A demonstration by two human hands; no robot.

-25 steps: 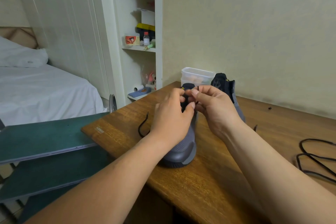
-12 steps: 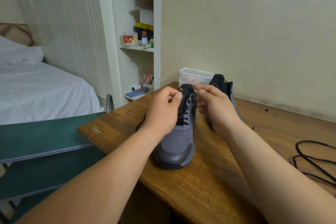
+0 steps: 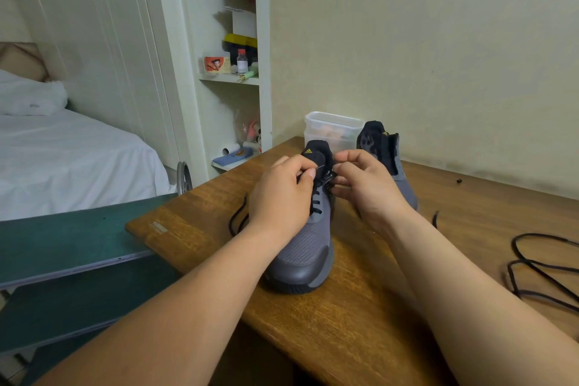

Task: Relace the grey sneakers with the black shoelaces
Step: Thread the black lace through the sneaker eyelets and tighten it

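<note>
A grey sneaker with a black tongue stands on the wooden table, toe towards me, its lower eyelets laced in black. My left hand pinches the black shoelace at the top eyelets on the left side. My right hand pinches the lace on the right side of the tongue. The lace's loose end trails left of my left wrist. The second grey sneaker stands behind my right hand, partly hidden.
Another black shoelace lies coiled at the table's right edge. A clear plastic box sits against the wall behind the shoes. Green boards lie left of the table, a bed and shelves beyond.
Both hands parted from above the tongue to either side of the sneaker's top eyelets, uncovering the laced front. My view has shifted slightly.
</note>
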